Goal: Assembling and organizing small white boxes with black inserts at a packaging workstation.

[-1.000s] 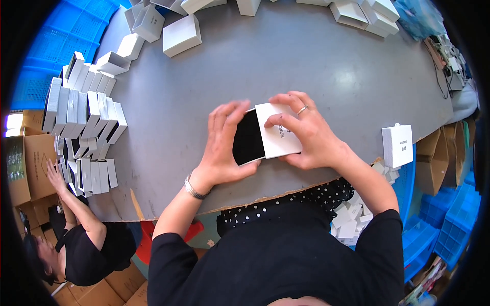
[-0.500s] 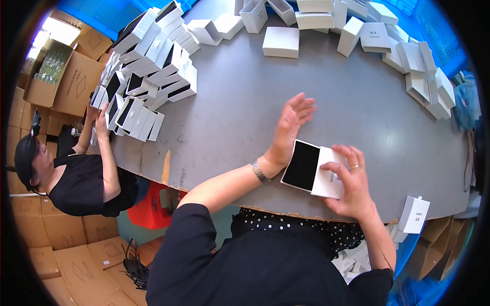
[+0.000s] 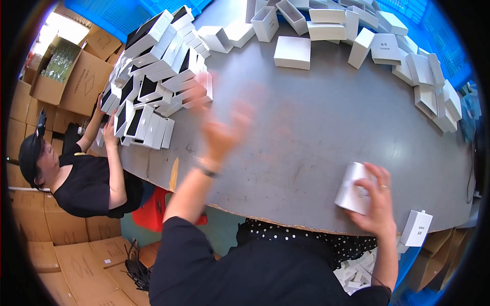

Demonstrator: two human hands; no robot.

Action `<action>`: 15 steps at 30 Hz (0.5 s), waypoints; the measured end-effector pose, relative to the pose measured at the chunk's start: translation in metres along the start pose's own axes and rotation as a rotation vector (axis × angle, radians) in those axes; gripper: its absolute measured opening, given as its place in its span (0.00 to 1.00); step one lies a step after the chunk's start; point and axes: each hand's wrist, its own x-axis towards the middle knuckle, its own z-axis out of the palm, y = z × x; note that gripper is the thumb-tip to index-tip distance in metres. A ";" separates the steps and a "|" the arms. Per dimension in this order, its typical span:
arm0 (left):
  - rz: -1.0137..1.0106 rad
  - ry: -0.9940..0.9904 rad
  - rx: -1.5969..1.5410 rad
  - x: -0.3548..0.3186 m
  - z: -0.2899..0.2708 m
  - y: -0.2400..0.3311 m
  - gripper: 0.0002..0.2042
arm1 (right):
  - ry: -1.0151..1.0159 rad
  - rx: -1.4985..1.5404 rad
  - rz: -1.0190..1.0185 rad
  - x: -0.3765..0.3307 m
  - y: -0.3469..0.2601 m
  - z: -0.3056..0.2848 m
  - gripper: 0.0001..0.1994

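Note:
My right hand (image 3: 376,206) grips a small white drawer box (image 3: 350,189) near the table's front edge, thumb on the near side and fingers over the top. No black interior shows on this box now. My left hand (image 3: 222,133) is raised over the table at left of centre, smeared by motion, with its fingers spread and nothing in them. It is nearest to the stack of white drawer boxes (image 3: 166,58), several of them partly pulled out with black interiors.
White box sleeves (image 3: 326,31) curve along the far and right edges of the grey table (image 3: 286,132). A lone white box (image 3: 292,52) lies far centre. Another white box (image 3: 416,228) sits at the near right corner. A co-worker (image 3: 84,178) handles the stack at left, beside a red stool (image 3: 151,211).
My left hand has left the box and swung up and left toward the stack. My right hand has shifted the box rightward, and its open black drawer no longer shows.

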 end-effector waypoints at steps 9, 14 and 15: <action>-0.533 0.003 -0.282 0.064 -0.019 -0.169 0.29 | 0.288 -0.212 0.509 -0.097 0.068 -0.059 0.32; -0.219 -0.225 -0.296 0.069 0.000 -0.061 0.35 | 0.405 -0.347 0.676 -0.200 0.079 -0.078 0.34; -0.132 -0.283 -0.273 0.069 0.003 -0.051 0.41 | 0.426 -0.360 0.728 -0.224 0.079 -0.080 0.34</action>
